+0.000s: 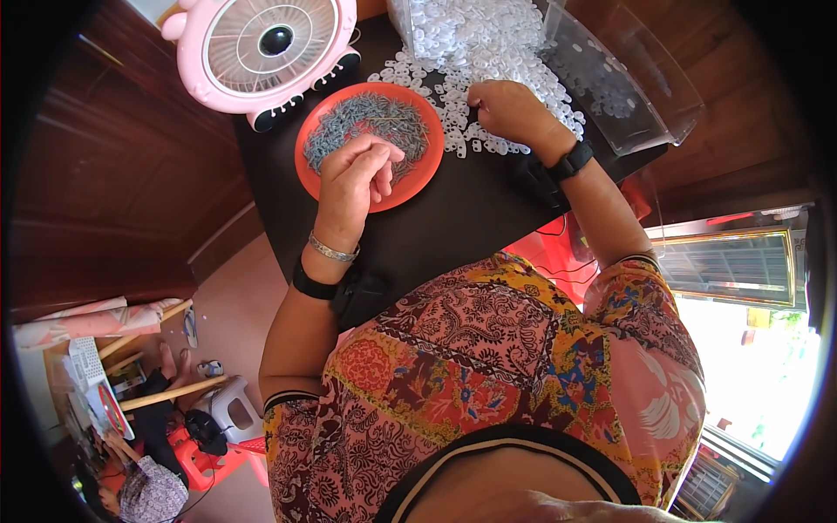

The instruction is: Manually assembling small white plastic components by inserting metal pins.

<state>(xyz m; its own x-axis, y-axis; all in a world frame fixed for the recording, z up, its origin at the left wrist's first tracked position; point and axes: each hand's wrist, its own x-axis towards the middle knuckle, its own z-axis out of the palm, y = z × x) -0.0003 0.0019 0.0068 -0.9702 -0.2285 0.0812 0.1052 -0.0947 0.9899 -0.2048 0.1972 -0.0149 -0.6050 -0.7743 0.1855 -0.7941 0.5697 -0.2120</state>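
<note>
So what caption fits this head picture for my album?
Left hand over an orange plate of grey bits, right hand in white pieces.

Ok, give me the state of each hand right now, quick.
Left hand: fingers curled over the orange plate of small grey pieces; grip cannot be told.
Right hand: curled on the white pieces; grip cannot be told.

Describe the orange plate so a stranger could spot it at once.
Start at the dark table and find the pink fan at its far left corner. The orange plate lies just right of it, under the left hand; alone here, it holds small grey pieces, not white ones.
</note>
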